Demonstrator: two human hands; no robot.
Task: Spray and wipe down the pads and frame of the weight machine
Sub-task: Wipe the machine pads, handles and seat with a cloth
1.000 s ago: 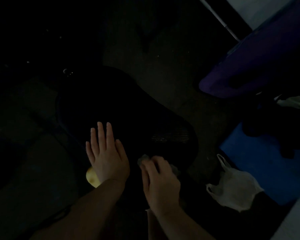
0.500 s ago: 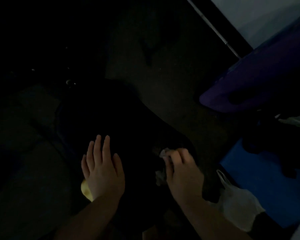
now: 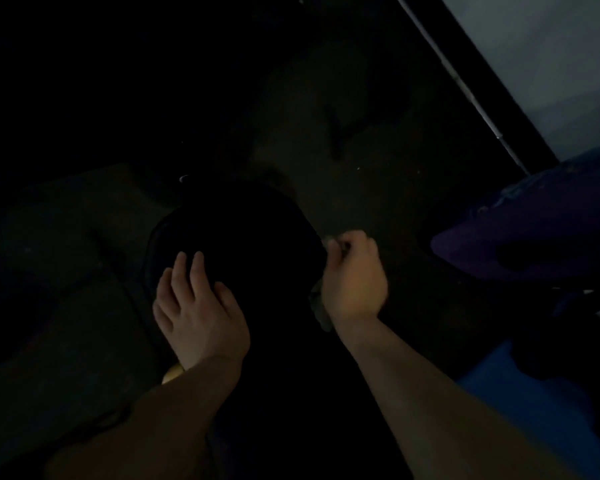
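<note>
Low in the frame two bare forearms reach up from the bottom edge over a very dark scene. The left hand (image 3: 200, 313), left of centre, lies flat with straight, slightly spread fingers on the wide black padded seat of the weight machine (image 3: 236, 237), so its grip is open and holds nothing; it seems to steady the pad. Just below its wrist a small pale yellow rounded thing (image 3: 172, 374) peeks out, too hidden to name. The right hand (image 3: 352, 277), right of centre, has its fingers curled into a closed grip around a crumpled grey wiping cloth (image 3: 317, 303), which shows only as a bit at the knuckles and a fold hanging beside the wrist; the hand sits at the pad's right edge, apparently rubbing along that rim. At lower right lies a flat bright blue mat (image 3: 520, 407), and above it, at the right edge, a dark purple curved plastic shell (image 3: 534, 233). Beyond the pad the dark speckled floor (image 3: 361, 98) runs to the upper right, where a thin metal bar (image 3: 465, 88) slants along a black strip below a pale wall (image 3: 551, 46). No spray bottle is visible. Judging by the cloth at the pad's edge, the wiping of this pad is under way; whether it was sprayed cannot be told, and the frame, lost in the dark, looks yet to be wiped.
</note>
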